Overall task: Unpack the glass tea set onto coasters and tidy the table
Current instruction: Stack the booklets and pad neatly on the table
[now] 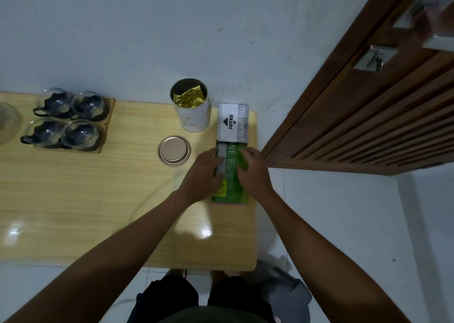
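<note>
Left hand (202, 175) and right hand (253, 173) both down on a green box (231, 175) lying flat near the right end of the wooden table (98, 200); left hand pressed against the box's left edge with fingers curled over a white strip there, right hand laid on the box's right side, fingers bent over the top. Both hands gripping the box from either side. Just beyond the green box, touching its far end, a grey and white stamp pad box (233, 122) lies flat at the table's far right corner. To its left an open round tin (191, 105) stands upright with a crumpled gold foil bag (188, 98) inside. Tin's round metal lid (174, 150) lies flat on the table, near the left hand, apart from the tin. Far left of the table: four glass cups (66, 120) with dark handles, two by two, sitting on wooden coasters (108, 116). A clear glass piece (8, 122) is cut off at the left edge; cannot tell what it is. Wooden door (368, 101) at right.
</note>
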